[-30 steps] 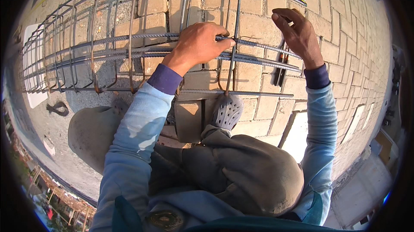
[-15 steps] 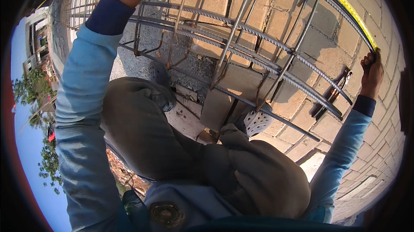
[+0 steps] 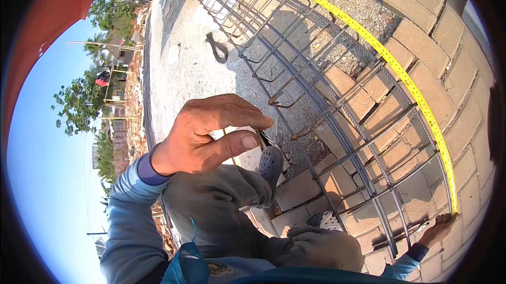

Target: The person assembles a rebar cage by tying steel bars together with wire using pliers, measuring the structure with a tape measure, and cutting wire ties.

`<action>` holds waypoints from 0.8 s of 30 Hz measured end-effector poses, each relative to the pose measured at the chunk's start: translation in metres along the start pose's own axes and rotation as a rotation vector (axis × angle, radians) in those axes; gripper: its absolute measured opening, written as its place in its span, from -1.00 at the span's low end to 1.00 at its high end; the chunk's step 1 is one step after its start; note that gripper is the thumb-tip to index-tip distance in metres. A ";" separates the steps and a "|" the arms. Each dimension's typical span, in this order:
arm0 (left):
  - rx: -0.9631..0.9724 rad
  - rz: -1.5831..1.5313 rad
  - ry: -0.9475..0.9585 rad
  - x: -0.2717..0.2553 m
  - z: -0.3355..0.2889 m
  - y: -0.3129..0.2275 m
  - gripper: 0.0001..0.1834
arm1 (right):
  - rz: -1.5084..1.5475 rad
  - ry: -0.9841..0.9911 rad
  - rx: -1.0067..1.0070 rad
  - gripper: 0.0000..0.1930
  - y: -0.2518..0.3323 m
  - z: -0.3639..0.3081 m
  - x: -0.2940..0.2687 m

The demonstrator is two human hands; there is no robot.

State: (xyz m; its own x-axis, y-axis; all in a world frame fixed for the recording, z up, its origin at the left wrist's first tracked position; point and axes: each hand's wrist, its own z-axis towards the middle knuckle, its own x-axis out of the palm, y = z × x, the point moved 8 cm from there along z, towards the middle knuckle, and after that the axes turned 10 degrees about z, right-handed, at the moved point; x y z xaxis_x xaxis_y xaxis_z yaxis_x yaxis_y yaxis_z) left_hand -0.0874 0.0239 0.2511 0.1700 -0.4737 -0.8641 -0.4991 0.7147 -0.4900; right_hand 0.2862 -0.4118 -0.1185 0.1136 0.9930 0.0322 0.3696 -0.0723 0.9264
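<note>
A yellow measuring tape [image 3: 390, 58] is stretched along the far right edge of a long rebar cage [image 3: 359, 167]. My right hand [image 3: 438, 230] holds the tape's near end at the lower right, beside the ends of the bars. Up in the air over my knee is my left hand [image 3: 211, 133], its fingers bent and its thumb apart from the forefinger, with nothing seen between them. A hand tool with long handles [image 3: 399, 235], perhaps pincers, lies on the paving under the cage's near end, close to my right hand.
Paving blocks [image 3: 421, 39] surround the near part of the cage, some loose at the edge of rough gravel. On pale concrete [image 3: 182, 73] lies a dark looped bundle of wire [image 3: 216, 47]. My grey clogs [image 3: 270, 165] are beside and under the cage. Trees [image 3: 79, 99] stand far left.
My left hand has come back from the cage's far part toward me, now empty. My right hand still holds the tape end. The view has swung left, showing more cage and tape.
</note>
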 end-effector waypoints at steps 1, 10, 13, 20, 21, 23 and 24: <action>-0.021 -0.071 0.042 0.005 -0.002 -0.008 -0.74 | -0.013 -0.024 -0.020 -0.51 -0.001 -0.001 0.001; 0.532 -0.973 0.277 0.030 -0.051 -0.079 -0.69 | 0.048 0.099 -0.002 -0.57 -0.015 0.037 -0.001; 0.652 -1.239 0.336 0.023 -0.067 -0.104 -0.71 | 0.019 0.100 0.113 -0.57 -0.021 0.039 0.011; 0.880 -1.679 0.465 -0.002 -0.090 -0.106 -0.75 | -0.071 0.189 0.264 -0.63 -0.008 0.101 -0.017; 0.879 -1.705 0.449 -0.006 -0.092 -0.099 -0.74 | -0.012 0.134 0.197 -0.63 0.001 0.113 -0.035; 0.786 -1.736 0.396 -0.008 -0.089 -0.084 -0.70 | -0.065 0.144 0.221 -0.63 -0.015 0.096 -0.023; 0.790 -1.749 0.386 -0.011 -0.087 -0.079 -0.69 | -0.087 0.145 0.230 -0.63 -0.021 0.086 -0.018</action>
State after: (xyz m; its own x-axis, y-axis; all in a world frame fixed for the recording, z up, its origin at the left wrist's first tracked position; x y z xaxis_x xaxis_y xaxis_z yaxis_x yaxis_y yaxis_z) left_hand -0.1235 -0.0720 0.3094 -0.2446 -0.7901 0.5620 0.4323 -0.6077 -0.6662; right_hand 0.3557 -0.4358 -0.1704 -0.0549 0.9982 0.0249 0.5736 0.0111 0.8191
